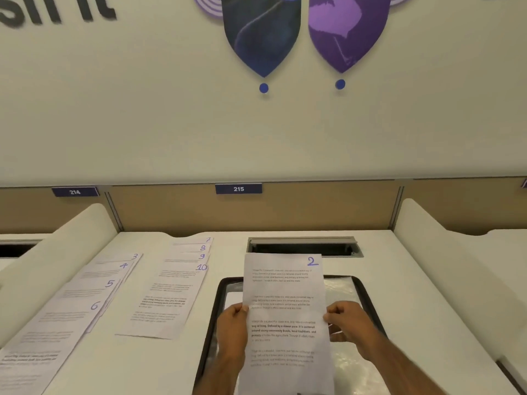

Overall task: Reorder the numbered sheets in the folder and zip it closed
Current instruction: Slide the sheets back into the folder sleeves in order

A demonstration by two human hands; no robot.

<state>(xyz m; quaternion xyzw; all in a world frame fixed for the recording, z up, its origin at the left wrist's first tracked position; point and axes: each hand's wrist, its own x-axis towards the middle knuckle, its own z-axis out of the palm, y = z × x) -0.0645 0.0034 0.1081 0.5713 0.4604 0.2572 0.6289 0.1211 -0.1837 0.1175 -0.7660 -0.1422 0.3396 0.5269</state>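
Filling the upper half of the view, a pale wall (pixel 142 124) carried dark lettering and two large leaf-shaped decals, one dark blue and one purple. Below it ran a tan partition (pixel 313 209), and in front of that lay the white bench (pixel 413 295), walled by a raised white divider on each side.

A clear folder (pixel 340 290) with a black border lay flat at the bench's front edge, near the middle. Along the left edge, a fan of sheets (pixel 71 303) numbered 3, 4, 5 and 6 overlapped, with 6 nearest the front. Just to their right, a second fan (pixel 168 295) showed 7, 8, 9 and 10, with 10 on top and nearest the front.

The sheet marked 2 (pixel 285 289) was held over the folder, with its top toward the back edge and the number in its top right corner. The left hand (pixel 232 326) pinched its left margin and the right hand (pixel 350 323) pinched its right margin, fingers curled behind the paper.

A dark cable slot (pixel 302 248) sat at the back edge, just beyond the sheet's top. Small blue labels on the partition read 215 (pixel 238 189) and 214 (pixel 75 192).
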